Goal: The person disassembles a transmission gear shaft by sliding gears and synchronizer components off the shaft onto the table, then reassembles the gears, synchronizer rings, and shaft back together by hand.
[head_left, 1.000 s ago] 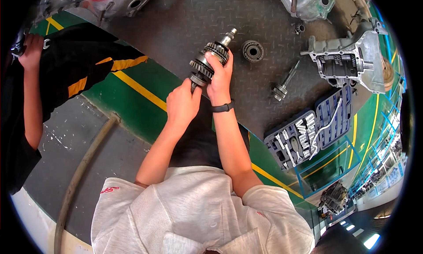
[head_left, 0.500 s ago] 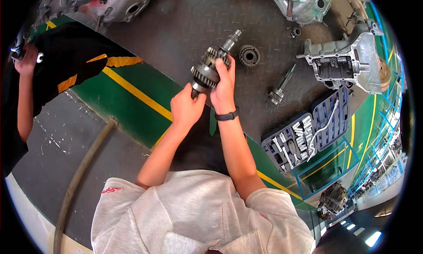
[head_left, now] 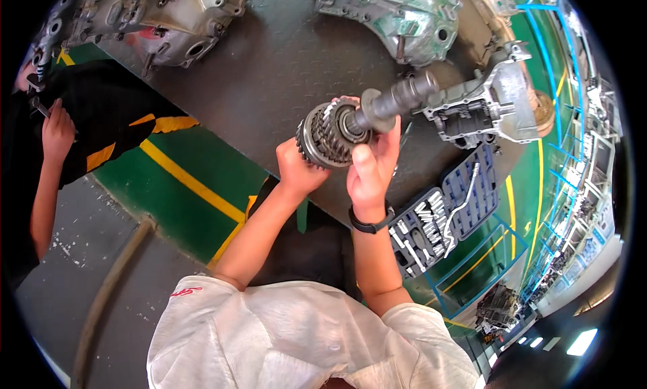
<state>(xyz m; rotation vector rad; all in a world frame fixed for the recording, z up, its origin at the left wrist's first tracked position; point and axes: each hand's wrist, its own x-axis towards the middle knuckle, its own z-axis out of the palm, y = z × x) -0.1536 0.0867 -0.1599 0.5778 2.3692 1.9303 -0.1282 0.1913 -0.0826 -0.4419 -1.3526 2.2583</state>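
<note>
A metal gear shaft (head_left: 331, 131) with several toothed gears is held above the dark metal table. Its long bare end points away to the right, with a flanged collar partway along. My left hand (head_left: 298, 168) is closed on the near end, its fingertips hidden behind the gears. Around the other side my right hand (head_left: 373, 176), with a black wristband, supports the shaft near the collar; its thumb is in front and other fingers are behind. The gear shaft and my right hand hide part of the table behind them.
An open gearbox housing (head_left: 465, 116) stands at right, with a tool case (head_left: 465, 187) of sockets below it. More castings, a housing (head_left: 397, 25) and a larger casing (head_left: 195, 25), lie at the back. A co-worker's hand (head_left: 57, 131) works at far left.
The gear shaft has swung and tilted, its bare end now to the right and nearer the view. My right hand has moved right and down. The loose gear ring is now hidden.
</note>
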